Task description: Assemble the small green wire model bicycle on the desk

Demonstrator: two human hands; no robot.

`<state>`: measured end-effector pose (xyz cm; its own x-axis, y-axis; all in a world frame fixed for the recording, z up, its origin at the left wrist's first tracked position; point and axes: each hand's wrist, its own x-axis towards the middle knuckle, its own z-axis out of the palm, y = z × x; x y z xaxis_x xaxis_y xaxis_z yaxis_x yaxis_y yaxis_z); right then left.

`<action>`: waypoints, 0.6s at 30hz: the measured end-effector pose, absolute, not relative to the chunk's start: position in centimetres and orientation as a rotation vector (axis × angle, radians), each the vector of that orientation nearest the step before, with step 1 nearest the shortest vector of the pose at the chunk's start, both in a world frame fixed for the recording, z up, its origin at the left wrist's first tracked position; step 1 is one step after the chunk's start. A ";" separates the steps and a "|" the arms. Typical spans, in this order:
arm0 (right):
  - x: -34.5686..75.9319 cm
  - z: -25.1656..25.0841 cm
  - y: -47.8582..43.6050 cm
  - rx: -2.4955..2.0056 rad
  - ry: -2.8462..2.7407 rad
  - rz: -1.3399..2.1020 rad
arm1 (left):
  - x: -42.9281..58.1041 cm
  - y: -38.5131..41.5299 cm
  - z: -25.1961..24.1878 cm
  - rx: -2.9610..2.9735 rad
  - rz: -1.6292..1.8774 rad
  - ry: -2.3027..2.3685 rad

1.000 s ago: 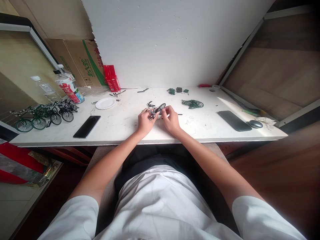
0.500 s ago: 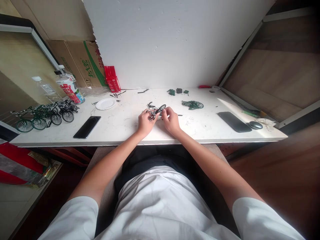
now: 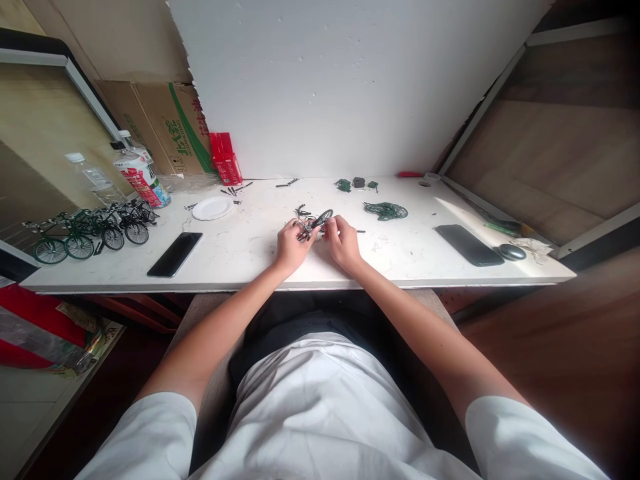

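A small dark model bicycle (image 3: 323,217) is held above the table, tilted, with one spoked wheel facing up. My left hand (image 3: 293,248) is closed round its frame, fingers hiding much of it. At the wheel's right side, the thumb and fingertips of my right hand (image 3: 344,244) are pinched together. What lies between those fingertips is too small to make out. Just beyond the hands lies a thin black part (image 3: 302,211), perhaps a handlebar. Another short dark piece (image 3: 361,231) is on the table right of my right hand.
Finished-looking model bicycles (image 3: 80,233) stand in a row at the left, by bottles (image 3: 143,175). A phone (image 3: 175,255), a white plate (image 3: 213,208), green wheels (image 3: 385,211), small green parts (image 3: 343,185), a dark slab (image 3: 469,244) and a mouse (image 3: 512,251) lie around the white table (image 3: 240,267).
Both hands stay in almost the same place around the model bicycle. My right fingers shift very slightly at the wheel; the whole view moves a little.
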<state>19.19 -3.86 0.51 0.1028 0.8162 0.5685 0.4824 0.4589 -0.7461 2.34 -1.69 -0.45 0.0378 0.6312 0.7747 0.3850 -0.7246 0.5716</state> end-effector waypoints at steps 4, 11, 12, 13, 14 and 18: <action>19.1 0.6 -3.9 -1.157 -1.533 0.347 | 2.4 -1.7 -0.4 2.106 1.753 1.061; 19.1 0.8 -4.1 -1.191 -1.556 0.370 | 2.4 -1.7 -0.6 2.119 1.783 1.017; 19.1 0.8 -4.1 -1.186 -1.548 0.365 | 2.4 -1.7 -0.6 2.113 1.787 1.014; 19.1 0.8 -4.1 -1.182 -1.541 0.357 | 2.4 -1.7 -0.6 2.109 1.786 1.019; 19.1 0.8 -4.1 -1.181 -1.538 0.352 | 2.4 -1.7 -0.5 2.108 1.781 1.028; 19.1 0.8 -4.2 -1.202 -1.557 0.354 | 2.4 -1.7 -0.5 2.119 1.756 1.050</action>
